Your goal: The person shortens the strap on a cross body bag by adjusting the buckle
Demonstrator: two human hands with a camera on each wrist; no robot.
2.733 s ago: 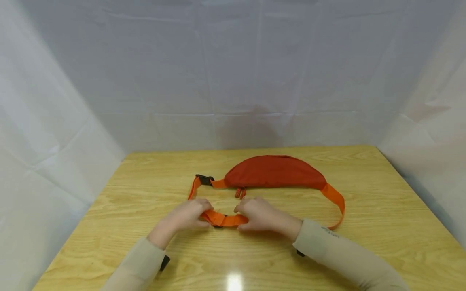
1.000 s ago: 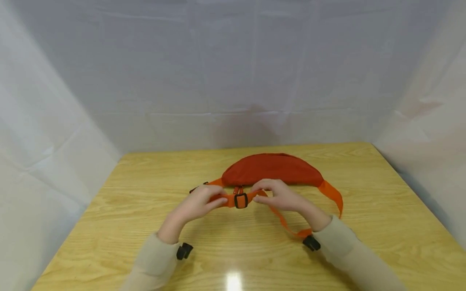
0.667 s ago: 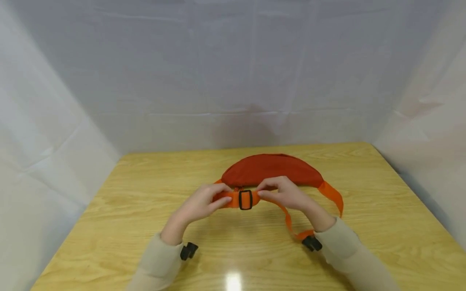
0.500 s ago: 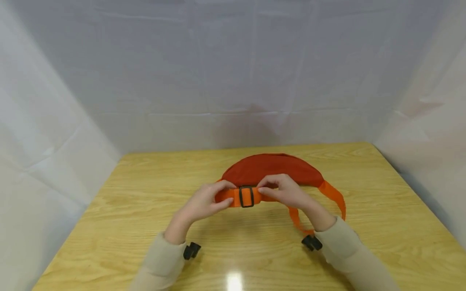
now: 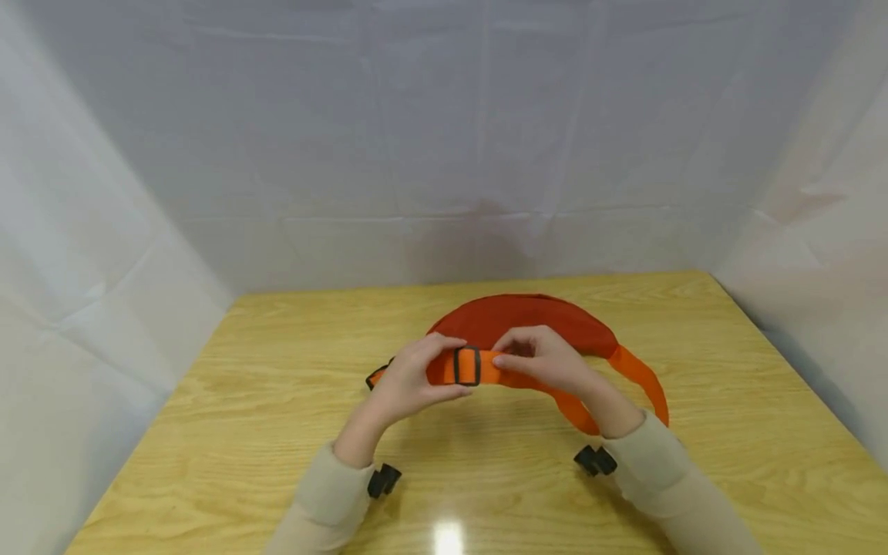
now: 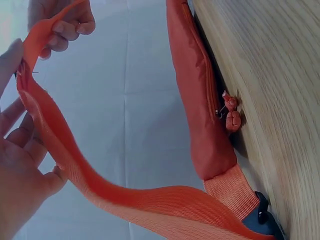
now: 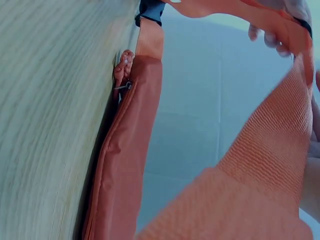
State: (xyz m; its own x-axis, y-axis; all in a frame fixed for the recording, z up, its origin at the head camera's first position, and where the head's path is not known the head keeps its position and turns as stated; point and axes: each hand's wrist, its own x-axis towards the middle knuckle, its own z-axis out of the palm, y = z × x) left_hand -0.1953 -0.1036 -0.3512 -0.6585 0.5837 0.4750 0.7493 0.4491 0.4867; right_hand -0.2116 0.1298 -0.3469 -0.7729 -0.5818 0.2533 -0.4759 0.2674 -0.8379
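Note:
A red waist bag (image 5: 530,314) lies at the back of the table, partly behind the hands in the head view. Its orange webbing strap (image 6: 115,194) is lifted in front of it. A black strap slider (image 5: 467,365) sits on the strap between the two hands. My left hand (image 5: 411,379) holds the strap at the slider's left side, fingers along the top edge and thumb below. Just right of the slider, my right hand (image 5: 544,361) pinches the strap between thumb and fingers. Cord zipper pulls (image 6: 231,112) hang from the bag in the left wrist view.
A black clip buckle (image 5: 377,376) joins the strap at the bag's left end, partly behind the left hand. The wooden table (image 5: 291,331) is bordered by white sheeting (image 5: 333,154) at the back and sides. Small black devices (image 5: 384,480) sit at the cuffs.
Both hands have raised the strap toward the bag, bringing the slider up between them. Most recently the left hand shifted right, its fingers reaching the slider, and the buckle came back into view.

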